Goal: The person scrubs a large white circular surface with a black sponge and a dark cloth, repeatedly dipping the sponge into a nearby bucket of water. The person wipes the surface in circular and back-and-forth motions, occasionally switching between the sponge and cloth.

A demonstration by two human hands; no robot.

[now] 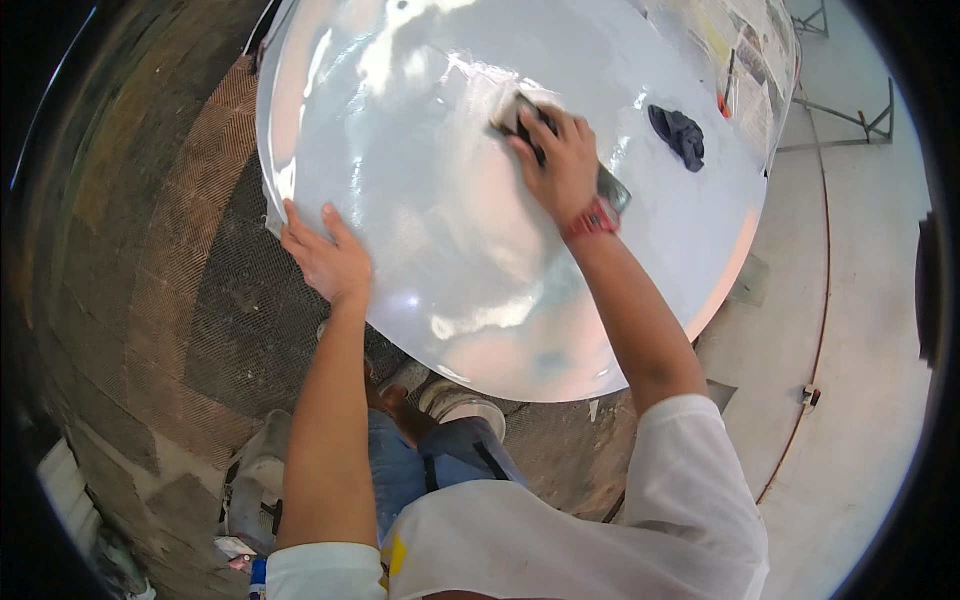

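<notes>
A large, glossy pale-grey curved panel (420, 220), which looks like a car body panel, fills the middle of the view. Its surface is wet and shows pinkish patches. My right hand (563, 165), with a red watch on the wrist, is wrapped round a long dark sanding block (612, 188) that lies against the panel right of centre. Part of the block is hidden under my palm and fingers. On the panel's left edge my left hand (332, 258) rests with its fingers spread, holding nothing. A crumpled dark cloth (678, 137) lies on the panel to the right.
Paper sheets (762, 80) cover the panel's far right part. Below its near edge, by my legs, stands a whitish bucket (470, 410). A metal stand (855, 125) is at the right, with a cable (824, 260) running along the pale surface. Dark textured matting (250, 270) lies at left.
</notes>
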